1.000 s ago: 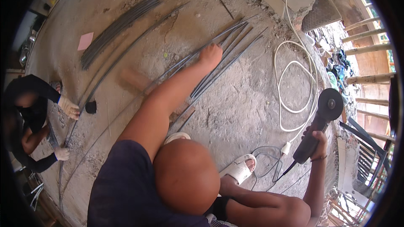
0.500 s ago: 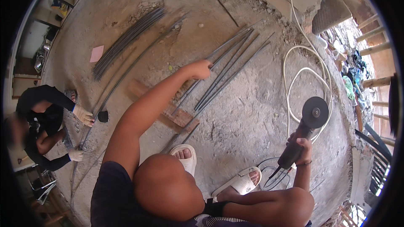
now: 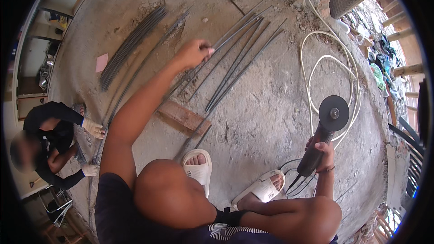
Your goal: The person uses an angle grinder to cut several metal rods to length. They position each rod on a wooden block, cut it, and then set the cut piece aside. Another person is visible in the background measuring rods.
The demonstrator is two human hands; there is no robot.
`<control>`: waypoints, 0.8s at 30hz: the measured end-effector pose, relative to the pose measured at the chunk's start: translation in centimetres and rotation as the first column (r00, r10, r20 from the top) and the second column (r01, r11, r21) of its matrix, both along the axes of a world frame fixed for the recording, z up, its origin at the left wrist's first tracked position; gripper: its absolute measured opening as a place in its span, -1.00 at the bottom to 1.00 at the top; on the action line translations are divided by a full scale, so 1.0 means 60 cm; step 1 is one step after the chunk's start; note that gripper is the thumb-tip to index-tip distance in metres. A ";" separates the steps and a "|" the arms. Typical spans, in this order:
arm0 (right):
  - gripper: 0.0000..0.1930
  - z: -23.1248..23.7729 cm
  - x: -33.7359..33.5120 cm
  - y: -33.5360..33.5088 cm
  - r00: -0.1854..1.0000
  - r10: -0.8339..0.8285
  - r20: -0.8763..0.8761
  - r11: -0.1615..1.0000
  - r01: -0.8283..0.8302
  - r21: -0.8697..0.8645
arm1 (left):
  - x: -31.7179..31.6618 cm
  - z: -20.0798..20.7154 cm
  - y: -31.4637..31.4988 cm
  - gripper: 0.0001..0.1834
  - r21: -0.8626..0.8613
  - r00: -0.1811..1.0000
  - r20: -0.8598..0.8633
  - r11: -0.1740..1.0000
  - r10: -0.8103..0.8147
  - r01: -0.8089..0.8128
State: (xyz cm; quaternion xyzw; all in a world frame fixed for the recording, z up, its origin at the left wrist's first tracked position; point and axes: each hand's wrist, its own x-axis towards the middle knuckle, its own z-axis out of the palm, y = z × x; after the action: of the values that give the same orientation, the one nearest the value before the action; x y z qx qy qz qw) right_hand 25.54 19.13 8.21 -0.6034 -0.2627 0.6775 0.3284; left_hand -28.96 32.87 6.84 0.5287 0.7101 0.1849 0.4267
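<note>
- The left hand reaches out ahead, its fingertips just beside the uppermost of the loose steel rods. The fingers are bent and blurred, so I cannot tell whether they are pinching a rod or only passing over it.
- Seen from that hand, the main spread of loose rods lies on the floor at 3 to 5 o'clock, fanned slightly apart. Their long axes run roughly from 1 o'clock down to 7 o'clock. The left hand is clearly nearer to them.
- The right hand is wrapped firmly around the body of a dark angle grinder, held well apart from the rods, which lie toward its 10 to 11 o'clock. The tool points to about 1 o'clock, nearly parallel with them, its disc uppermost.
- A reddish wooden block sits at 6 o'clock from the left hand, near the rods' lower ends.
- A tight bundle of rods lies at 9 o'clock from the left hand, with a pink sheet beside it.
- A white cable is looped on the floor at 12 to 1 o'clock from the grinder.
- Another person in gloves crouches between 8 and 9 o'clock of the view.
</note>
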 end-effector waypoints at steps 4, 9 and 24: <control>-0.46 0.014 -0.005 -0.006 1.000 0.000 0.008 1.000 0.000 0.003 | -0.005 -0.046 0.050 -0.70 0.259 0.958 -0.287 0.960 -0.026 0.104; -0.47 0.026 -0.029 -0.021 0.999 -0.051 0.002 0.998 0.051 0.020 | 0.021 -0.131 0.080 -0.71 0.414 0.957 -0.285 0.908 0.060 0.067; -0.48 0.012 -0.076 -0.014 0.997 0.057 -0.044 0.998 -0.057 0.001 | 0.059 -0.178 0.128 -0.76 0.410 0.947 -0.321 0.905 0.023 0.117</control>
State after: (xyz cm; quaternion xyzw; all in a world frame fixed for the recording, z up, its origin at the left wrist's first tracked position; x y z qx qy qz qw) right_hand 21.00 18.31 8.92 -0.5807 -0.2724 0.6998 0.3145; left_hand -25.40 40.58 -3.85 0.6486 0.6992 0.2363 0.1859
